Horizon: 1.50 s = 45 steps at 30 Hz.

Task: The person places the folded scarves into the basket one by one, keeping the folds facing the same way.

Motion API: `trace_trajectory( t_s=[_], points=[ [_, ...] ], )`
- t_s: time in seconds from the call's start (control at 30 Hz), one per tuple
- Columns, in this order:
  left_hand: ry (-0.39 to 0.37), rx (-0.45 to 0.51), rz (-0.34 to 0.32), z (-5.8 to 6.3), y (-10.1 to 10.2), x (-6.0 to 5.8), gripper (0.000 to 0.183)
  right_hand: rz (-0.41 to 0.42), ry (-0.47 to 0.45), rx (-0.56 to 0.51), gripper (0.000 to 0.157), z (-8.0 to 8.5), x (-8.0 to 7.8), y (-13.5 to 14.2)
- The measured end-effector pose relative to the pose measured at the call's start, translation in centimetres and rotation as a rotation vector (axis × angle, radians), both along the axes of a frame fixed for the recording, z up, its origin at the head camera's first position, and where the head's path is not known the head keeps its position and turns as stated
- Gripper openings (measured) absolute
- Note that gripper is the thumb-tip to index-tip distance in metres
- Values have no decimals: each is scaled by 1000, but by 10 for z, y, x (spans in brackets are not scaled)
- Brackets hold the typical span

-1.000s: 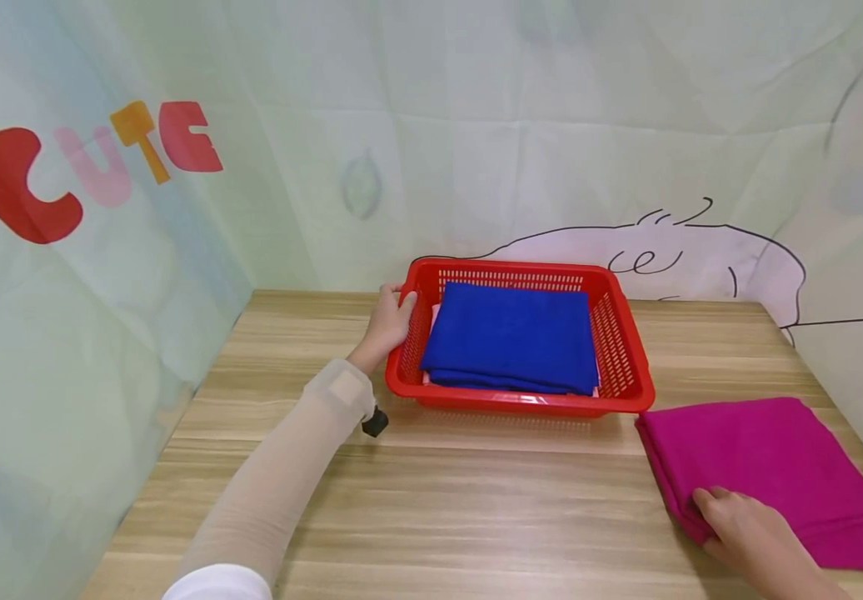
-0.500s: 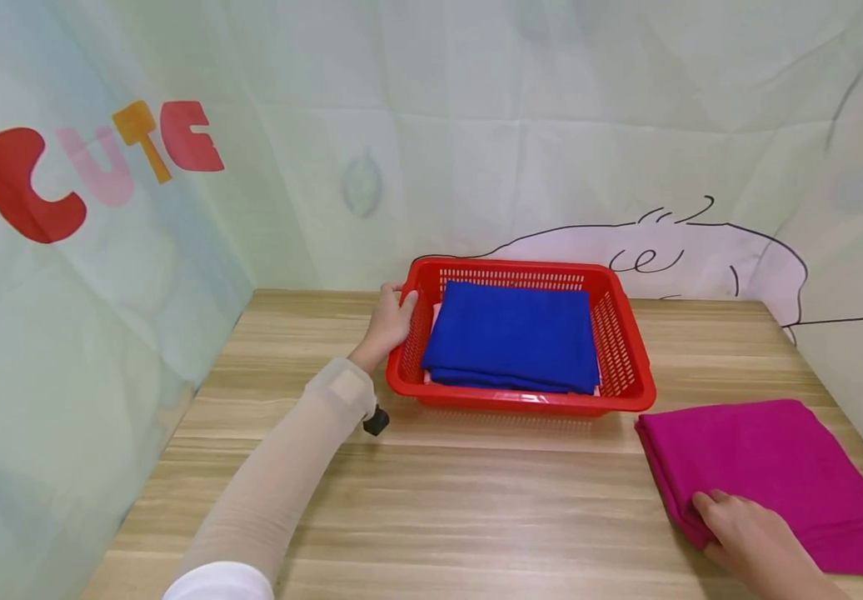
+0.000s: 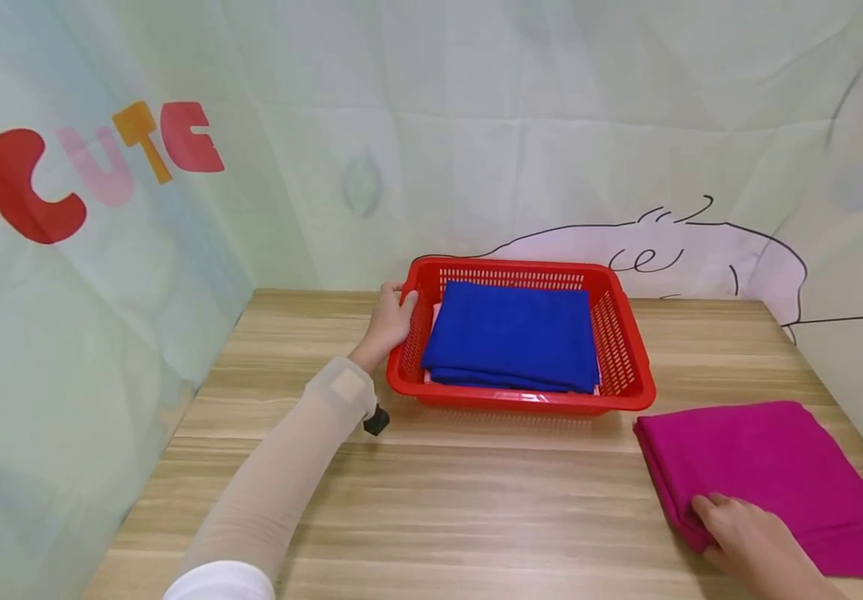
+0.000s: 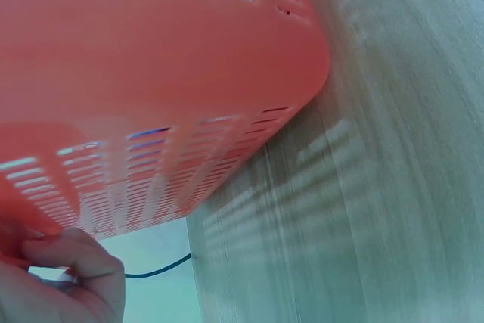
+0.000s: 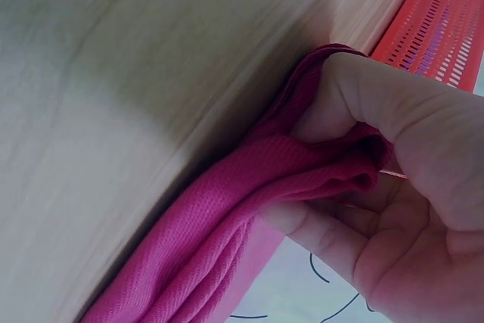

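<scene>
A red plastic basket (image 3: 517, 402) with slotted sides stands near the back of the table. Inside it lies a folded blue cloth (image 3: 514, 337), with pink fabric peeking out from under it. My left hand (image 3: 392, 319) grips the basket's left rim; the left wrist view shows its curled fingers at the slotted wall (image 4: 151, 58). At the right of the table is a folded magenta cloth (image 3: 769, 467). My right hand (image 3: 750, 533) pinches its left folded edge, the thumb and fingers on either side of the layers (image 5: 227, 194) in the right wrist view.
The wood-grain table (image 3: 469, 500) meets a printed fabric backdrop (image 3: 311, 167) at the back and on both sides. The magenta cloth lies close to the basket's front right corner. A small black block (image 3: 376, 421) sits at my left wrist.
</scene>
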<state>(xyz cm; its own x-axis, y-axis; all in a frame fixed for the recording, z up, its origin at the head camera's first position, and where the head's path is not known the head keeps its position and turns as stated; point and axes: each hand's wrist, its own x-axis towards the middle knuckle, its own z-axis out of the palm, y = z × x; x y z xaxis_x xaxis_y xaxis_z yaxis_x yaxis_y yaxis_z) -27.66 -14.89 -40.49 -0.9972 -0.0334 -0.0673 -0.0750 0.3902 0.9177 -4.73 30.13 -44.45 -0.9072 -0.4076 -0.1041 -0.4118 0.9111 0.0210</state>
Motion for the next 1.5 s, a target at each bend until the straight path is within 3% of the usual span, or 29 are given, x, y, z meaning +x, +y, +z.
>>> trace_trajectory(
  t_s=[0.7,1.27,1.5],
  points=[
    [4,-4,0,-1,1,0,45,-8,-78,-36,35,-3,6,-2],
    [-3,3,-3,-1,0,0,47,-87,-185,-53,36,-6,6,-8],
    [21,2,-3,0,0,-1,46,-60,-187,-89,35,-5,7,-8]
  ],
)
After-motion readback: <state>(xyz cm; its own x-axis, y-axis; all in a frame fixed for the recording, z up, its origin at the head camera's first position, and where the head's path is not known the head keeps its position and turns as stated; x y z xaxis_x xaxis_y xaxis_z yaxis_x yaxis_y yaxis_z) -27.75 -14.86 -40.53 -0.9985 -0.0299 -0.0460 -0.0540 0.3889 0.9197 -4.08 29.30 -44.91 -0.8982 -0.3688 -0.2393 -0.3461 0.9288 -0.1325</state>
